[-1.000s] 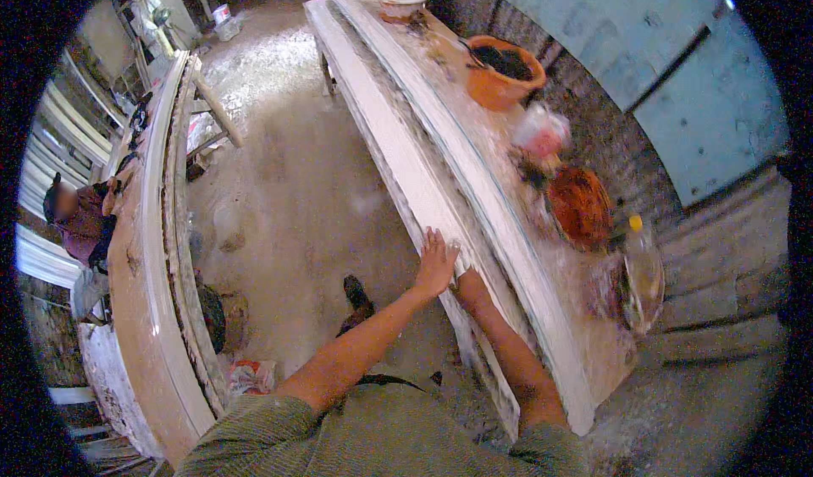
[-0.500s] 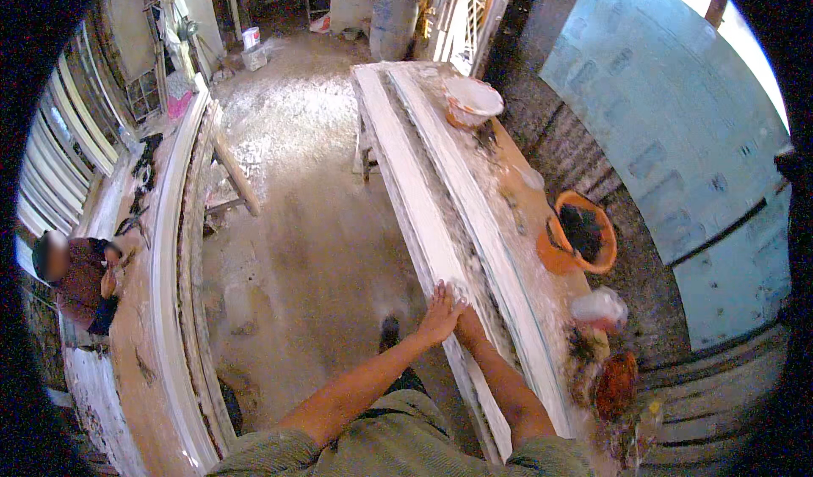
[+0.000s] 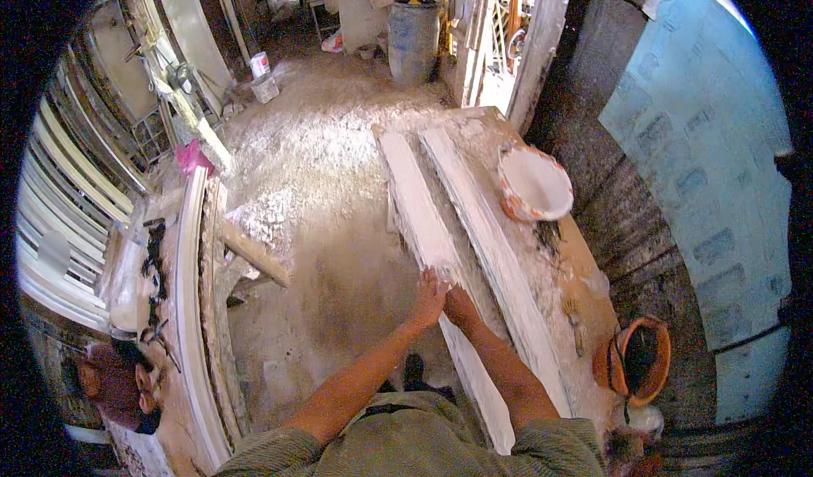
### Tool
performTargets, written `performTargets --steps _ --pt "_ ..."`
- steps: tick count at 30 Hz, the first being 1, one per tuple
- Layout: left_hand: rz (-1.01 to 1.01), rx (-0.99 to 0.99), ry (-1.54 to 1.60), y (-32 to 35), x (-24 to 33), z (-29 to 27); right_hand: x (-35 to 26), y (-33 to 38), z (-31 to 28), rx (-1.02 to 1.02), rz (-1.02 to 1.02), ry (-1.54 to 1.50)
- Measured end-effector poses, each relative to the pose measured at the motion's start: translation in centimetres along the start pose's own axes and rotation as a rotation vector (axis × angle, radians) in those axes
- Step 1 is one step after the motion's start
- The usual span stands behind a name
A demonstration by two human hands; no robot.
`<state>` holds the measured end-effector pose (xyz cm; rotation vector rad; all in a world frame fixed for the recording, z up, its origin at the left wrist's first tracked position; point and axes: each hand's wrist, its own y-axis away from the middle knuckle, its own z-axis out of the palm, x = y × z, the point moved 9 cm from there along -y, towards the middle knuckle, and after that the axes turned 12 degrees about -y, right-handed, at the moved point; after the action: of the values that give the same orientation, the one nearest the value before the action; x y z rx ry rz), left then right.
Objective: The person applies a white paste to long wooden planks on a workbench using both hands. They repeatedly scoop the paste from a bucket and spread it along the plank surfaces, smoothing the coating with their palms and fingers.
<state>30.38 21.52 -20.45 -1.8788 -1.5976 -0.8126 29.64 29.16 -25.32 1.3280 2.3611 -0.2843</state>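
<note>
Two long white plaster-coated strips lie lengthwise on the bench: a left strip (image 3: 419,202) and a right strip (image 3: 483,214). My left hand (image 3: 431,297) and my right hand (image 3: 460,307) meet side by side on the left strip, about midway along it. The fingers of both look bent around a small whitish piece (image 3: 451,277) pressed against the strip's surface. What that piece is, I cannot make out. My right fingers are mostly hidden.
On the bench (image 3: 584,282) stand a white-and-orange bucket (image 3: 537,185) and, beside its right edge, an orange tub (image 3: 605,367). At left, a person (image 3: 118,384) works by another bench bearing long mouldings (image 3: 193,307). A blue barrel (image 3: 414,43) stands at the back.
My view has moved forward along the bench, bringing the bucket and barrel closer. Both hands have slid farther along the left strip, still together.
</note>
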Motion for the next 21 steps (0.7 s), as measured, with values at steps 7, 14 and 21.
performTargets --steps 7,14,21 --pt "-0.061 0.091 0.193 -17.1 -9.4 -8.8 2.9 -21.3 -2.2 0.122 -0.004 -0.142" --pt "-0.17 0.104 0.364 -31.9 -13.3 -19.5 4.4 -42.1 -5.3 0.051 0.056 -0.18" --pt "-0.182 0.042 0.402 -40.4 -16.8 -23.5 5.9 -51.6 -11.6 0.077 0.189 -0.016"
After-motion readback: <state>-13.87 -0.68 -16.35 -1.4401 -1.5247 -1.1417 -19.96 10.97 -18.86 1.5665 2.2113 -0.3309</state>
